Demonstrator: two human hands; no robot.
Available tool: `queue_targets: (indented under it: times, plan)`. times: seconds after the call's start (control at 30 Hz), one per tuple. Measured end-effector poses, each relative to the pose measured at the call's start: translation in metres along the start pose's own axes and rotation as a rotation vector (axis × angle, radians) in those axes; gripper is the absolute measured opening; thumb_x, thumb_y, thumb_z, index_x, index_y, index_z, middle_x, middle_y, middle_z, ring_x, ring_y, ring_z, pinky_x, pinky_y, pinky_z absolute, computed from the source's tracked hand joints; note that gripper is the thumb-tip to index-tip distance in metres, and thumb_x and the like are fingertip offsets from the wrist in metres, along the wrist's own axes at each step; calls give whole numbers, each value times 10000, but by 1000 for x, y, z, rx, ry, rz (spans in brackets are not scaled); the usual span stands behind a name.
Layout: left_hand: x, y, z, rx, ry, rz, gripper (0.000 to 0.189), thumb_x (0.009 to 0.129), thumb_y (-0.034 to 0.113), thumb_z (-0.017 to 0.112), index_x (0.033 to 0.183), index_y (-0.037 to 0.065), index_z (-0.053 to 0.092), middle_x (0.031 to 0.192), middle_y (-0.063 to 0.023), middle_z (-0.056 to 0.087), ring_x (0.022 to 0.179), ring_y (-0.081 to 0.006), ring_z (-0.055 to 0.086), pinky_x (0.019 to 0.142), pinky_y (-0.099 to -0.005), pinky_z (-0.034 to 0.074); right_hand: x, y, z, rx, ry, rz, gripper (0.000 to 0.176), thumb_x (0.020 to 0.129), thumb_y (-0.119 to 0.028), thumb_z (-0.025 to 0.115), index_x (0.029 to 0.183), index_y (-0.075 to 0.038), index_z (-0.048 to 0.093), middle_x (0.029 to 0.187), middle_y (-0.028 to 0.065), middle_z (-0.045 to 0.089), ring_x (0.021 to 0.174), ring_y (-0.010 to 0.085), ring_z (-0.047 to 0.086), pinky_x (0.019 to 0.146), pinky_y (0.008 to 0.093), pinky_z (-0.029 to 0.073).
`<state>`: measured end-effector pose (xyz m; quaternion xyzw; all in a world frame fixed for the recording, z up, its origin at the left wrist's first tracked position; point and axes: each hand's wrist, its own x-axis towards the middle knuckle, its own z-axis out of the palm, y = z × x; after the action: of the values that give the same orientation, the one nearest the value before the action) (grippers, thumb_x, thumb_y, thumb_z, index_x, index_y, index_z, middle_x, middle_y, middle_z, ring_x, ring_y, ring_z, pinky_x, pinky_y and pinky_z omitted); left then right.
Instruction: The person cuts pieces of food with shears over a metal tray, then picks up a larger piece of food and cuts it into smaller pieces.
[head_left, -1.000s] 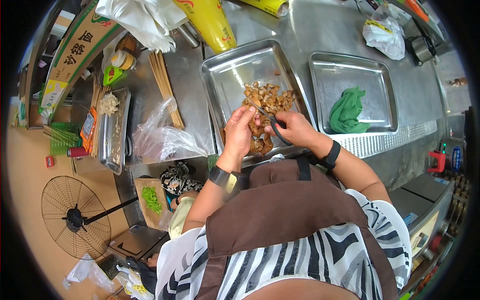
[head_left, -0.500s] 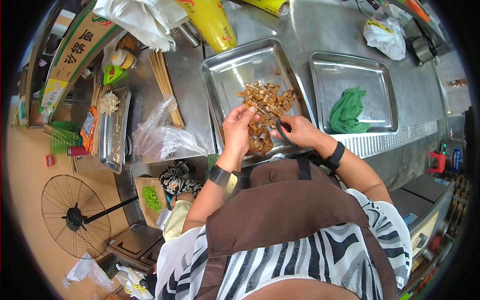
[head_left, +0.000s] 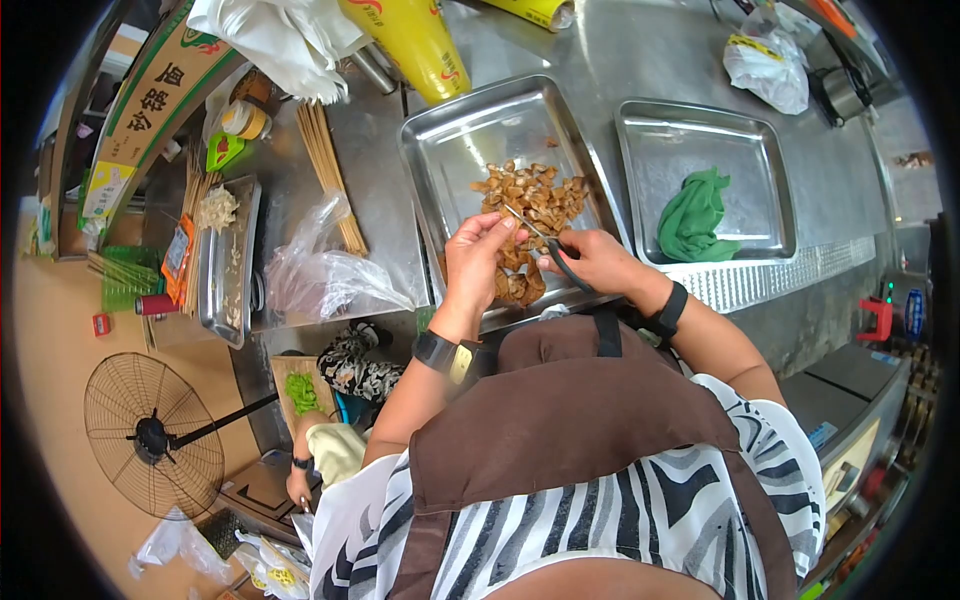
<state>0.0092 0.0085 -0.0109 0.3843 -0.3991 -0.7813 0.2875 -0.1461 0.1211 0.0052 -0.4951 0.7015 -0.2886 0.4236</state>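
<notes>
A brown apron [head_left: 560,425] fills the foreground, its top close to the near edge of a steel table [head_left: 600,60]. Below that edge, to the left, another person's hand [head_left: 298,487] hangs near a board [head_left: 283,368] of chopped greens [head_left: 300,394]. Above a metal tray [head_left: 450,145] at the table's near edge, the right hand [head_left: 600,262] has its fingers curled around the handles of black-handled scissors [head_left: 556,252]. The left hand [head_left: 475,255] closes thumb and fingertips by the blades, apparently on a small, mostly hidden piece. Hands and scissors partly cover the brown pieces [head_left: 545,195], which lie heaped from the tray's middle to its near edge: small, irregular, moist-looking, with paler cut faces. Left of this tray lie a crumpled clear bag [head_left: 335,265] and, reaching farther back, wooden sticks [head_left: 325,165]. To its right, a second tray [head_left: 720,130] holds a bunched green cloth [head_left: 692,215] near its front edge. A yellow package [head_left: 410,45] stands beyond the first tray's far left corner; a white bag [head_left: 768,72] sits toward the table's far right corner.
</notes>
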Motion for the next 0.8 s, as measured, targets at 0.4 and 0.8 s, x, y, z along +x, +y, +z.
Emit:
queue_targets:
  times: [0.4, 0.8]
  plan:
    - [-1, 4, 0, -52, -15, -89, 129, 843, 48, 608, 958, 1, 575, 877, -73, 624, 741, -158, 603, 695, -287, 489, 2, 2, 1, -3, 22, -32, 461, 802, -423, 661, 656, -3, 542, 524, 74, 446, 514, 147, 422, 485, 328, 339]
    - [2, -12, 0, 78, -133, -155, 231, 850, 153, 649, 1031, 27, 580, 912, -18, 623, 792, -86, 589, 653, -212, 426, 24, 4, 1, 639, 49, 10, 277, 783, -294, 713, 802, -37, 611, 632, -5, 572, 580, 65, 518, 501, 235, 404]
